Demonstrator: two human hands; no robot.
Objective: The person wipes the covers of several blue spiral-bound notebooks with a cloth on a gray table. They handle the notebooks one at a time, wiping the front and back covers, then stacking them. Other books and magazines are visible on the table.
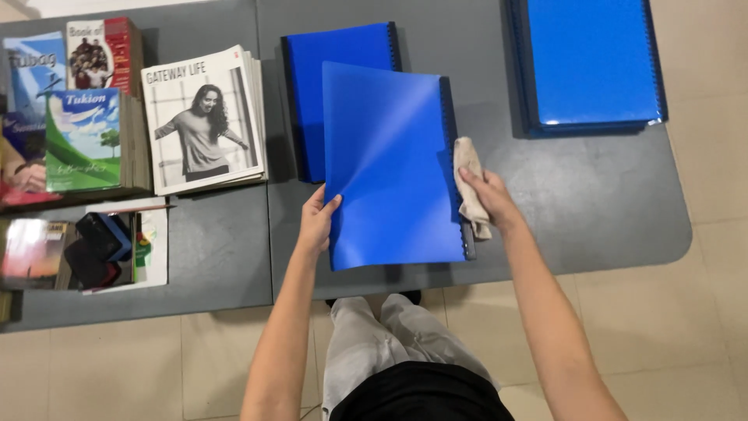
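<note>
A blue plastic folder [389,164] with a dark spiral spine on its right edge lies tilted on the grey table [592,203]. My left hand [317,222] grips its lower left edge, thumb on top. My right hand [489,199] presses a beige cloth [469,185] against the folder's right spine edge. A second blue folder [335,86] lies partly under the first, toward the back.
A stack of blue folders [592,62] sits at the back right. On the left are a pile of magazines [204,121], stacks of books [82,136], and a black and blue object [97,249] on papers. Tiled floor lies below the table's front edge.
</note>
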